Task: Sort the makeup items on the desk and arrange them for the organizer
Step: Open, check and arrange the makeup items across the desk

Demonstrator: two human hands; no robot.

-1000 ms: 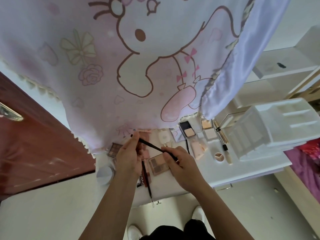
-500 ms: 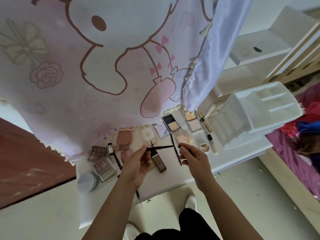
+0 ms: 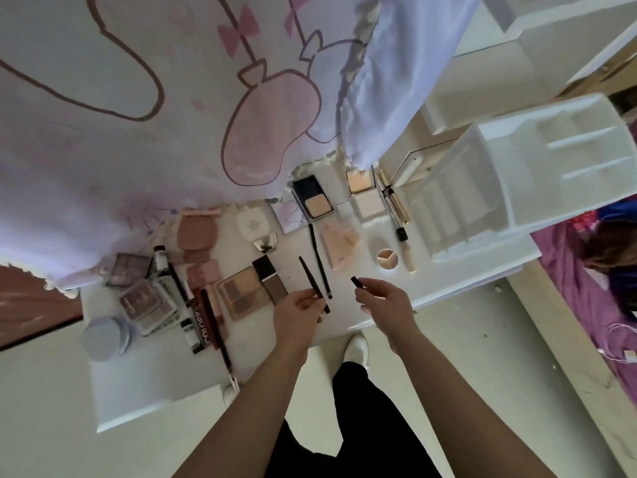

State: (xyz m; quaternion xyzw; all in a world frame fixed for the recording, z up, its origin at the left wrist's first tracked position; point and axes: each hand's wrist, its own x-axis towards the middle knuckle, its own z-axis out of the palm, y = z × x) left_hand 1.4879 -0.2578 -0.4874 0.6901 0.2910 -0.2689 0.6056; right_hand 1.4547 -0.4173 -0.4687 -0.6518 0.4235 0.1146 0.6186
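Observation:
Many makeup items lie spread over the white desk [image 3: 348, 315]. My left hand [image 3: 298, 313] pinches a thin black makeup pencil [image 3: 308, 276] by its near end, its tip pointing away from me. My right hand [image 3: 387, 300] holds a short black cap [image 3: 356, 282] between thumb and fingers. A second thin black pencil [image 3: 319, 258] lies on the desk between my hands. The white plastic organizer [image 3: 524, 174] with several compartments stands at the desk's right end.
Eyeshadow palettes [image 3: 241, 293] and a red box [image 3: 203, 319] lie left of my hands, a round pale-blue jar [image 3: 103, 338] at the far left. Powder compacts [image 3: 312, 198], a sponge [image 3: 339, 248] and a gold tube [image 3: 396, 205] sit further back. A printed curtain [image 3: 172, 115] hangs over the desk's back edge.
The pencil was held by both hands; now the cap is off in my right hand and the pencil stays in my left. The view has shifted down and to the right.

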